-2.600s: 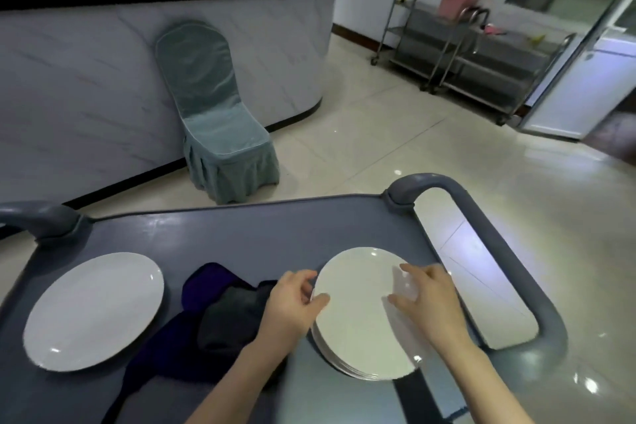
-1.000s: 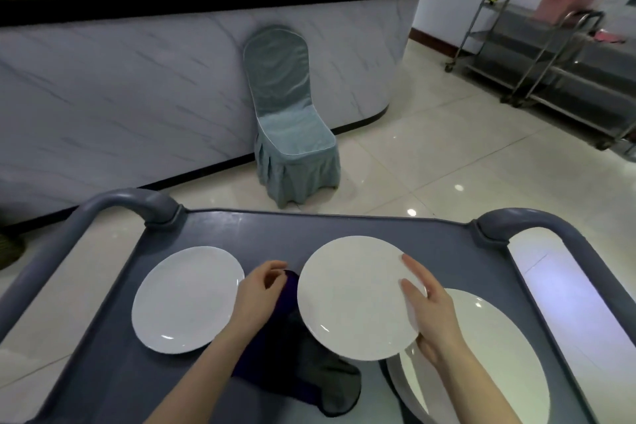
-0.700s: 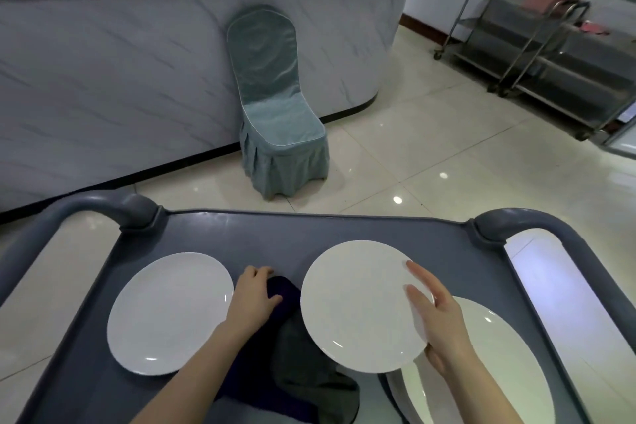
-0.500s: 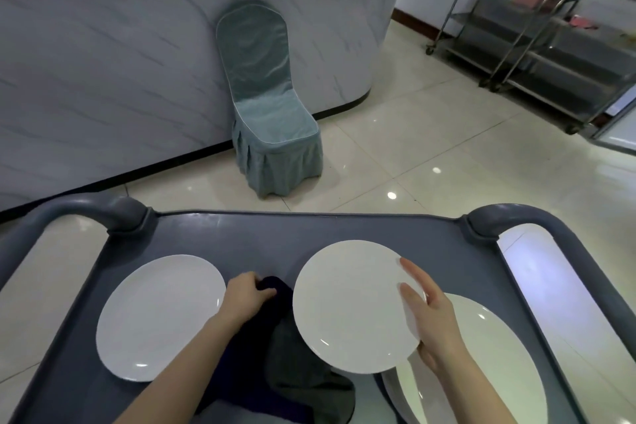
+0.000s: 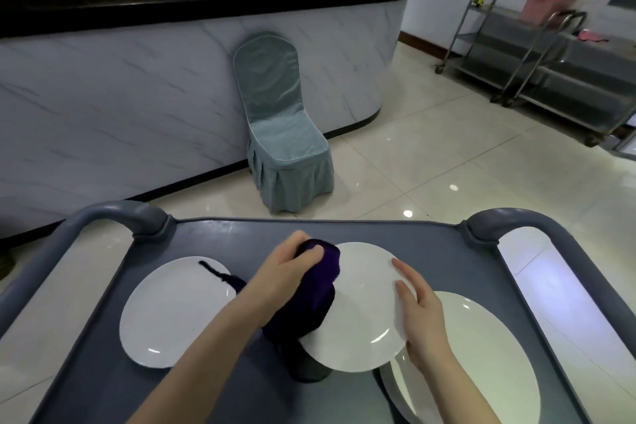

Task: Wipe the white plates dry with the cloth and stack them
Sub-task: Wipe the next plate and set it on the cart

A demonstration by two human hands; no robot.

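Head view: left hand point(image 5: 289, 268) grips cloth point(image 5: 318, 293) on plate point(image 5: 364, 317) in right hand point(image 5: 421, 323).

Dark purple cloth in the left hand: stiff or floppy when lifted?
Probably floppy: the dark purple cloth bunches under the left hand and sags over the edge of the round white plate. Likely light, as one hand grips it.

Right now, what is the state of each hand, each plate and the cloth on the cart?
left hand, grips the cloth.
cloth, bunched, pressed on the held plate.
held plate, lifted, tilted, overlapping the right plate.
right hand, holds the held plate's right rim.
left plate, flat on the cart, a cloth end across it.
right plate, flat on the cart.
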